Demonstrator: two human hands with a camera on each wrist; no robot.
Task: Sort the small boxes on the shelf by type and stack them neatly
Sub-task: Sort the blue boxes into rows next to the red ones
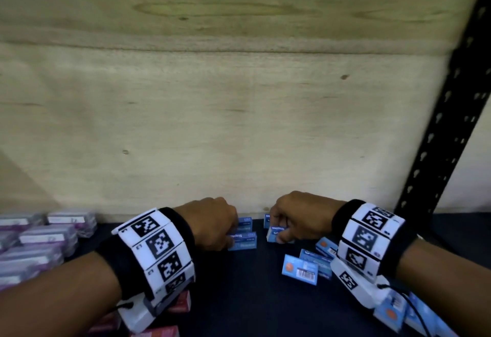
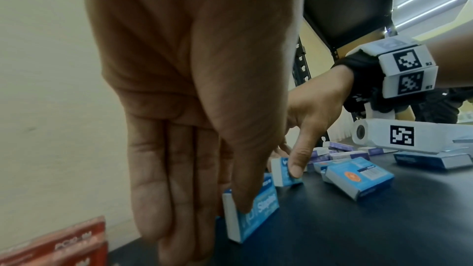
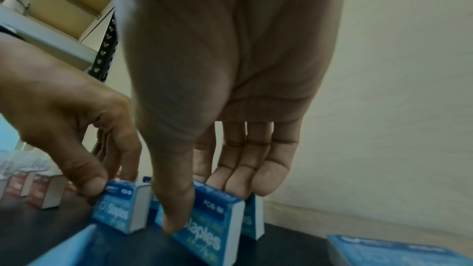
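Small blue staples boxes stand on edge at the back of the dark shelf. My left hand pinches one blue staples box between thumb and fingers; the thumb presses its printed face. A short gap to the right, my right hand pinches a second blue staples box, seen close up. Another blue box stands just behind that one, against the back wall. Both held boxes rest on the shelf.
Loose blue boxes lie scattered to the right, under my right wrist. Purple boxes are grouped at the left, red boxes at the near left. A plywood wall backs the shelf; a black upright stands at right.
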